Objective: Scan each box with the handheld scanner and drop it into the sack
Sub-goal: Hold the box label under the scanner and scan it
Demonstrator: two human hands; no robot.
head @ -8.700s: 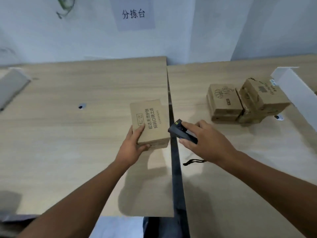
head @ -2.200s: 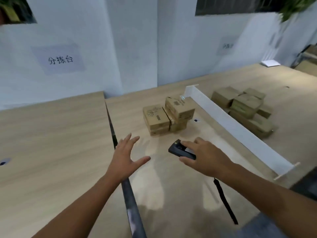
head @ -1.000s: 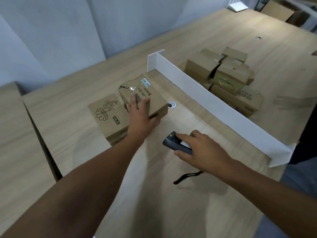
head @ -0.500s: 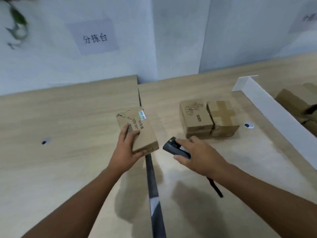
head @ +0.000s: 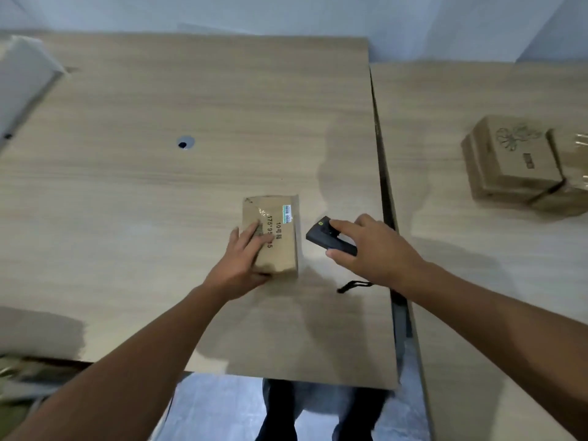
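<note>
The left hand point(head: 238, 265) holds a cardboard box point(head: 281, 253), fingers spread flat over its top and the thumb tucked round its near end. The box lies lengthwise away from the person, low over the wooden surface point(head: 143, 202); I cannot tell whether it rests there or is just lifted. A small green-and-white label point(head: 288, 214) sits near its far right corner.

Just to the right of that hand, the right hand point(head: 378, 253) grips a dark handheld scanner point(head: 321, 237), forefinger along the top, thumb against the near side. The scanner's nose points at the box, close beside it but apart. Its black wrist strap point(head: 354, 284) dangles below the right hand.

Well beyond the right hand, on the neighbouring surface point(head: 477, 281), a flower-printed box point(head: 512, 160) sits against a taped box point(head: 572, 167).
</note>
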